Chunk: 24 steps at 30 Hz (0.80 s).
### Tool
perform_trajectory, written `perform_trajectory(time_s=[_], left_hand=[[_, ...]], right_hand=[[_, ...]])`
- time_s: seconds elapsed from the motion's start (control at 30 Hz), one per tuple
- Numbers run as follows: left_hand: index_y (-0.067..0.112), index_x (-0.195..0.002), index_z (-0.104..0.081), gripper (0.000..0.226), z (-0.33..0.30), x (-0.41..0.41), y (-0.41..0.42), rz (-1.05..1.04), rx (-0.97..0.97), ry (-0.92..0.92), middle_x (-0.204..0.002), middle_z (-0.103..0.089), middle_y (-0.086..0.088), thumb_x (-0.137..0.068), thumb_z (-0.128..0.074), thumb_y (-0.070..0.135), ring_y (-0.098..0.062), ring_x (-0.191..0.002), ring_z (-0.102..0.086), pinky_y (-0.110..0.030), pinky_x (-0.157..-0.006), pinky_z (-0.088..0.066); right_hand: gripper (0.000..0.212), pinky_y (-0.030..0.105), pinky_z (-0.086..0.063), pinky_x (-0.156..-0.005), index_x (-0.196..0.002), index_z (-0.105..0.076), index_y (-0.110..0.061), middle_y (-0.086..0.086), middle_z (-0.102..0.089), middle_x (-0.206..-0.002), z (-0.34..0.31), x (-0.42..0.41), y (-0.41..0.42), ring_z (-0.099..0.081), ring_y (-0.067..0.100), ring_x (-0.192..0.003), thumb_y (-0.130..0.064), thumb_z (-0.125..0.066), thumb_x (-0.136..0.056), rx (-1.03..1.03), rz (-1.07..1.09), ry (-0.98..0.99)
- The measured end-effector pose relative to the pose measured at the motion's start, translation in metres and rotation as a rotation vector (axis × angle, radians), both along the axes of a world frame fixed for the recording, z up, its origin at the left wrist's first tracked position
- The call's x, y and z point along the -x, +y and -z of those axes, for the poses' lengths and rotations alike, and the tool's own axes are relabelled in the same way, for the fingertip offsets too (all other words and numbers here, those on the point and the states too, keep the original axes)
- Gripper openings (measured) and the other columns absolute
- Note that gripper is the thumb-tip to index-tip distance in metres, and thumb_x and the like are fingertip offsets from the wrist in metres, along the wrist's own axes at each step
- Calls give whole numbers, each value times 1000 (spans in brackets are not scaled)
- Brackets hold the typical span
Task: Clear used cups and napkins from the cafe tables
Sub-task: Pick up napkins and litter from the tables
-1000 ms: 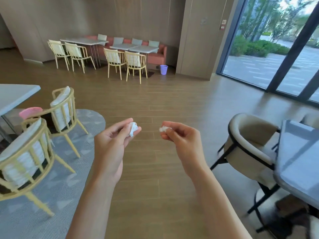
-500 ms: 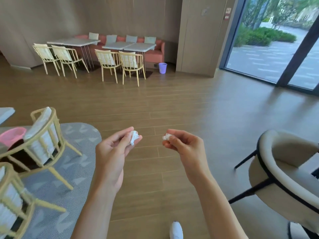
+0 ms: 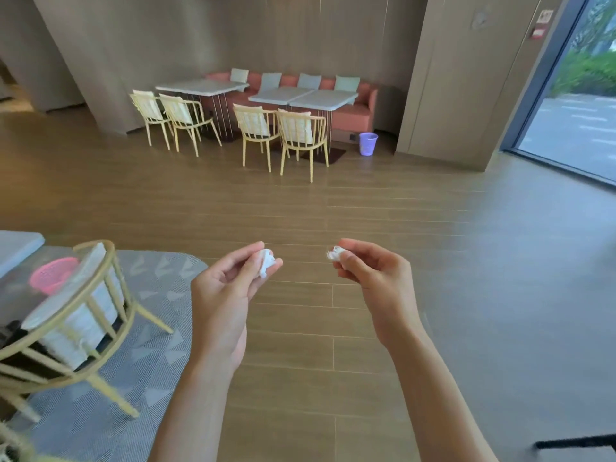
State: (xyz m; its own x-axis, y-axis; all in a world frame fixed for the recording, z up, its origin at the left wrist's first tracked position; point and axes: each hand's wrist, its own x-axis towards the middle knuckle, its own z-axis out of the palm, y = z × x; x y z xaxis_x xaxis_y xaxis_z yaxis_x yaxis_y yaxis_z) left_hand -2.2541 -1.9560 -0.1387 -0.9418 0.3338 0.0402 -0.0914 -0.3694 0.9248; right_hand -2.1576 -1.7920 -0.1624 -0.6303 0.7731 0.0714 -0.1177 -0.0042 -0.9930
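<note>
Wood floor ahead, purple bin (image 3: 368, 144) waiting beyond; left hand (image 3: 230, 291) and right hand (image 3: 370, 278) each pinch a crumpled napkin; keep each grip tight, release right over the bin.

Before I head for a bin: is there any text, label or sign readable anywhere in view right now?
None is readable.
Red sign on the pillar by the window: blurred, unreadable.
White-and-red sign above it: too small and blurred.
Crumpled napkins in both hands: no print visible.
</note>
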Motion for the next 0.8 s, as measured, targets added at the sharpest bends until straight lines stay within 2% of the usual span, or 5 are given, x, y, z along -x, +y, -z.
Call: perform_trajectory(time_s=[0.23, 0.43, 0.53, 0.67, 0.8], left_hand=[[1, -107, -75, 15, 37, 131, 67, -113, -1, -61, -91, -79, -10, -95, -67, 1, -30, -94, -78, -24, -85, -60], [-4, -109, -73, 17, 58, 288, 141, -156, -50, -118, -93, -76, -13, -93, -67, -2, -32, -95, -77, -24, -83, -60], [-5, -110, -72, 18, 49, 371, 177, -159, -47, -115, -91, -75, -13, -93, -67, -4, -30, -92, -78, -26, -84, -61], [-3, -109, -73, 17, 34, 448, 197, -195, -32, -75, -85, -77, -11, -93, -68, -5, -28, -84, -77, -24, -77, -61], [0, -108, -74, 16, 34, 519, 206, -259, 13, -59, -87, -79, -11, -93, -69, -2, -27, -85, -78, -24, -76, -61]], right_hand=[[13, 38, -59, -96, -103, -79, -20, -1, -81, -92, 33, 136, 87, -76, 20, -95, -15, -75, -92, -1, -55, -94], [13, 32, -60, -91, -103, -79, -21, 0, -81, -92, 47, 298, 161, -74, 26, -98, -13, -74, -93, -41, -88, -135], [12, 31, -60, -91, -102, -79, -20, -1, -81, -94, 36, 386, 194, -75, 23, -97, -15, -76, -92, -57, -115, -126], [13, 29, -59, -88, -103, -80, -18, -1, -80, -93, 28, 472, 218, -73, 13, -88, -15, -78, -90, -51, -156, -104], [13, 24, -59, -83, -102, -80, -19, -1, -80, -92, 29, 557, 234, -70, 8, -79, -15, -79, -89, -25, -248, -97]])
